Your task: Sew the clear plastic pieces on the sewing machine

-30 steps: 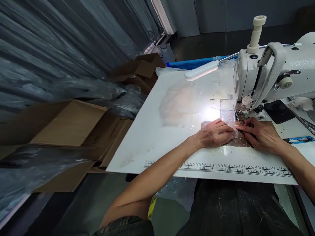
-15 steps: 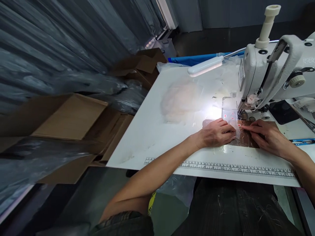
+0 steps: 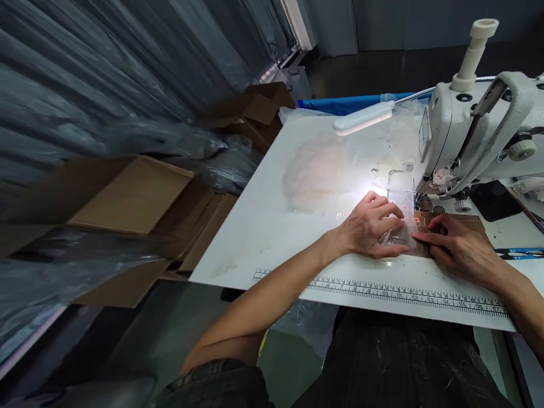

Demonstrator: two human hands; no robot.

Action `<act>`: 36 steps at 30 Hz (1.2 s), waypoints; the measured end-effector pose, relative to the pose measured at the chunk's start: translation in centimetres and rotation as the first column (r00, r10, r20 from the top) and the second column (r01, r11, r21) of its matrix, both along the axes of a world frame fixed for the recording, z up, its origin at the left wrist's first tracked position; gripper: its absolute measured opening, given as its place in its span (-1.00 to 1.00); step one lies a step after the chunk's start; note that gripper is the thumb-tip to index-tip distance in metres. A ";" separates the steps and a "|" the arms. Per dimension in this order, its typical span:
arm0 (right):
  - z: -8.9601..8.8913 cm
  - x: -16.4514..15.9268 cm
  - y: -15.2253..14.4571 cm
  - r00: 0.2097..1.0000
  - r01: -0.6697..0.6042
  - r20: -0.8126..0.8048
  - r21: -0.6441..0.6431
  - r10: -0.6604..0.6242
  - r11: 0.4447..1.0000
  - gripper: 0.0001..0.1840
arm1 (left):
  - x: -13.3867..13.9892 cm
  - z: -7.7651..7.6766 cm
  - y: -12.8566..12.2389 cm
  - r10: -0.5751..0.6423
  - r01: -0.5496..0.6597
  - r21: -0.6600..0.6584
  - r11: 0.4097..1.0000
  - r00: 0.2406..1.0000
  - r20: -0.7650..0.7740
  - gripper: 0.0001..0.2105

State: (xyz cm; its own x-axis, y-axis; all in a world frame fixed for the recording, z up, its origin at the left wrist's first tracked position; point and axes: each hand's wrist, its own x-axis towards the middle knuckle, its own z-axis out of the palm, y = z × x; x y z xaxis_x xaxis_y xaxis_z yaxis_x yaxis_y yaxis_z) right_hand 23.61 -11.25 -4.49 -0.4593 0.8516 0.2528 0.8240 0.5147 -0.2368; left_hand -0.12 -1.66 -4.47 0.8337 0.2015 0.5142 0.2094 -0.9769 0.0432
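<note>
A sewing machine [image 3: 444, 122] stands at the right, its needle area just beyond my hands. Under it lies a translucent sheet with small red marks [image 3: 402, 199], partly over a brown piece [image 3: 471, 224]. My left hand [image 3: 376, 226] rests at the sheet's near left, open, with fingers spread and slightly bent; its palm hides part of the sheet. On the brown piece lies my right hand [image 3: 459, 243], open, its index finger stretched out and touching the sheet's right edge. Its other fingers are loosely bent.
A printed ruler [image 3: 382, 292] runs along the white table's [image 3: 263, 226] front edge. A white lamp [image 3: 363, 118] reaches over the table. Blue-handled tool [image 3: 521, 253] and dark flat object [image 3: 495, 200] lie at right. Cardboard boxes [image 3: 131, 192] stand left.
My left hand's fingers have spread and lifted from lying close together on the sheet. My right index finger has slid slightly towards me. The whole view has shifted a little.
</note>
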 end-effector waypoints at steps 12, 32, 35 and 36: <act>0.1 0.0 0.0 1.000 -0.018 0.023 0.038 0.017 0.999 -0.62 | 0.0 -0.7 0.9 -0.011 0.004 -0.048 0.999 0.987 -0.158 -0.41; 0.0 -0.1 -0.2 0.999 0.032 0.006 -0.032 -0.032 0.999 -0.61 | 1.4 -0.2 -0.6 0.226 -0.195 0.134 0.972 0.933 -0.281 -0.50; -0.2 -0.3 -0.1 0.999 0.050 -0.001 -0.026 -0.050 0.998 -0.62 | 1.9 0.5 -0.4 0.224 -0.174 0.166 0.971 0.907 -0.357 -0.51; -0.3 -0.3 0.0 0.999 0.053 -0.004 -0.022 -0.054 0.998 -0.63 | 2.1 0.7 -0.1 0.208 -0.154 0.167 0.974 0.900 -0.384 -0.51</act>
State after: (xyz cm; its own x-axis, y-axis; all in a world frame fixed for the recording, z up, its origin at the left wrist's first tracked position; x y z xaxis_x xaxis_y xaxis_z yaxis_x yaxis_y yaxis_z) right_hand 23.27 -11.22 -4.79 -0.4118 0.8802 0.2357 0.8492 0.4646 -0.2512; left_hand 1.94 -1.79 -3.76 0.9291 0.3224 0.1809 0.3561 -0.9119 -0.2039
